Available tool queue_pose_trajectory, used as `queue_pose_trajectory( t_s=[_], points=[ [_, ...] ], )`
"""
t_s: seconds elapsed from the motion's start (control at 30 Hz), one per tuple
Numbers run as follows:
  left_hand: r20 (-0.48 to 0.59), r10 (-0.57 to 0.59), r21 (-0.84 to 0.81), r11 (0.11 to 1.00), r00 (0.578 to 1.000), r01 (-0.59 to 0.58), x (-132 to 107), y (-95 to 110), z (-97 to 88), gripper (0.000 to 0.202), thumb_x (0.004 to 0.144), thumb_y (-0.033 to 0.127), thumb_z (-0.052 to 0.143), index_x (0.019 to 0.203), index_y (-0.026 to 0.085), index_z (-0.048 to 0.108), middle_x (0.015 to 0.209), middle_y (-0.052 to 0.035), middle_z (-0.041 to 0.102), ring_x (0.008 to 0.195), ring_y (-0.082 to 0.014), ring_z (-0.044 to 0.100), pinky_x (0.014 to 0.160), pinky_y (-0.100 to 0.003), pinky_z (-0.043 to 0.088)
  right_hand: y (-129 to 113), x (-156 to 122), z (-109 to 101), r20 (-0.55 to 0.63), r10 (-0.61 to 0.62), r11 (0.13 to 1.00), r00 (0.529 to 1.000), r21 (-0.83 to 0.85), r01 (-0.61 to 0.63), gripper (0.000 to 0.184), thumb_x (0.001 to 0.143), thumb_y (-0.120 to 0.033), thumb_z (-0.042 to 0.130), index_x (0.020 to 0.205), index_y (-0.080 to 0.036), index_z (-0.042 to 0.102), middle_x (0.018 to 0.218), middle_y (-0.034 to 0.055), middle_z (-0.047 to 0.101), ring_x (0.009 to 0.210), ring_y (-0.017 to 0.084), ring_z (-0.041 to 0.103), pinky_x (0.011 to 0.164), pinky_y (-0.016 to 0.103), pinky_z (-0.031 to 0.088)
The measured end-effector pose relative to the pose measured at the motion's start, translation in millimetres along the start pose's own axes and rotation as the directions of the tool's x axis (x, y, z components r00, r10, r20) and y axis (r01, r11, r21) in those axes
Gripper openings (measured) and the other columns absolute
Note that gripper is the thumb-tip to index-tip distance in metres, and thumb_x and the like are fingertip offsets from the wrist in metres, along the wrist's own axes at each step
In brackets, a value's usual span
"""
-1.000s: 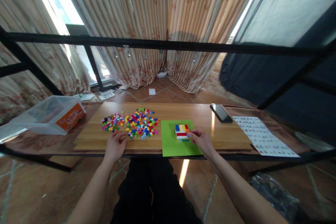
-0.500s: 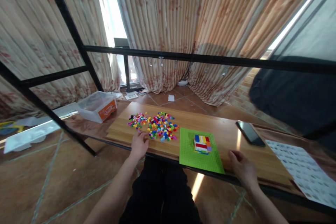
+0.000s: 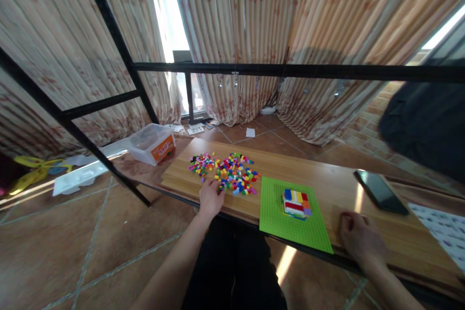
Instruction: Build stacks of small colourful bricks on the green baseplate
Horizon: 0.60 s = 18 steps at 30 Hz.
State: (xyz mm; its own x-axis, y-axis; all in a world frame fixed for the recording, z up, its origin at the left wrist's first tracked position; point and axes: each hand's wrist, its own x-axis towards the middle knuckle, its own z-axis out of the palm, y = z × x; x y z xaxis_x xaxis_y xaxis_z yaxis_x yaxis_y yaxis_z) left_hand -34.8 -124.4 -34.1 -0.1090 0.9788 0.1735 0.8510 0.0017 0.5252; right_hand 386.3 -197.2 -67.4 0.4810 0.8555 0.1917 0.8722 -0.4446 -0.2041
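Observation:
A loose pile of small toy bricks [image 3: 238, 173] in many colours lies on the wooden board. My left hand [image 3: 211, 197] is at the near edge of this pile, its fingers bent down and drawn together; whatever they may hold is hidden. Right of the pile is a green baseplate [image 3: 272, 213] bearing a low block built of bricks [image 3: 296, 203], with blue, white, yellow, red, orange and purple pieces on top. My right hand [image 3: 363, 237] rests on the board to the right of the baseplate, fingers curled closed, and no brick shows in it.
A black phone [image 3: 381, 192] lies on the wooden board [image 3: 327, 179], and a printed sheet [image 3: 441, 232] is at its right end. Beyond the left end stands a clear plastic box [image 3: 150, 144] with an orange label. A black metal bar [image 3: 254, 69] crosses behind the board.
The view has swung left, so everything sits further right in the picture. My left hand has moved slightly closer to the bricks. My right hand has curled more and remains beside the baseplate.

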Motion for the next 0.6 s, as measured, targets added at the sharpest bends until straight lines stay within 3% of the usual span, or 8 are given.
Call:
queue_pose_trajectory(
  t_s=[0.17, 0.3, 0.43, 0.6],
  points=[
    [-0.002, 0.012, -0.041, 0.999, 1.0, -0.012, -4, 9, 2.8, 0.033, 0.075, 0.018, 0.06, 0.109, 0.017, 0.064, 0.114, -0.0106, 0.059, 0.108, -0.024, 0.057, 0.097, -0.037, 0.043, 2, 22, -4, 0.093, -0.009, 0.999, 0.996, -0.032, 0.012, 0.04, 0.09, -0.038, 0.034, 0.107, -0.017, 0.063, 0.105, 0.0163, 0.066, 0.084, 0.03, 0.066, 0.066, 0.038, 0.045],
    [-0.07, 0.12, -0.063, 0.99, 0.99, -0.124, -15, 16, 8.8, 0.034, 0.076, 0.017, 0.061, 0.109, 0.02, 0.064, 0.118, -0.0101, 0.054, 0.114, -0.0253, 0.052, 0.099, -0.039, 0.043, 1, 24, -1, 0.084, 0.034, 0.998, 0.996, -0.053, -0.03, 0.04, 0.09, -0.037, 0.032, 0.106, -0.017, 0.063, 0.106, 0.0159, 0.068, 0.085, 0.032, 0.066, 0.065, 0.039, 0.044],
    [-0.054, 0.244, -0.023, 0.969, 0.968, -0.246, -20, 27, 15.1, 0.03, 0.078, 0.016, 0.058, 0.106, 0.021, 0.066, 0.115, -0.0092, 0.055, 0.11, -0.0254, 0.052, 0.098, -0.039, 0.042, -5, 18, -4, 0.046, 0.034, 0.998, 0.998, -0.061, -0.031, 0.039, 0.09, -0.036, 0.033, 0.105, -0.017, 0.064, 0.104, 0.0169, 0.068, 0.082, 0.03, 0.067, 0.065, 0.038, 0.045],
    [0.009, 0.241, 0.036, 0.97, 0.971, -0.241, -14, 35, 12.1, 0.022, 0.082, 0.016, 0.053, 0.097, 0.021, 0.068, 0.1, -0.0081, 0.063, 0.099, -0.0244, 0.056, 0.091, -0.038, 0.043, -11, 16, -9, 0.026, 0.052, 0.996, 0.998, -0.077, -0.05, 0.037, 0.091, -0.033, 0.034, 0.104, -0.017, 0.065, 0.105, 0.0155, 0.067, 0.08, 0.026, 0.066, 0.065, 0.036, 0.045]
  ],
)
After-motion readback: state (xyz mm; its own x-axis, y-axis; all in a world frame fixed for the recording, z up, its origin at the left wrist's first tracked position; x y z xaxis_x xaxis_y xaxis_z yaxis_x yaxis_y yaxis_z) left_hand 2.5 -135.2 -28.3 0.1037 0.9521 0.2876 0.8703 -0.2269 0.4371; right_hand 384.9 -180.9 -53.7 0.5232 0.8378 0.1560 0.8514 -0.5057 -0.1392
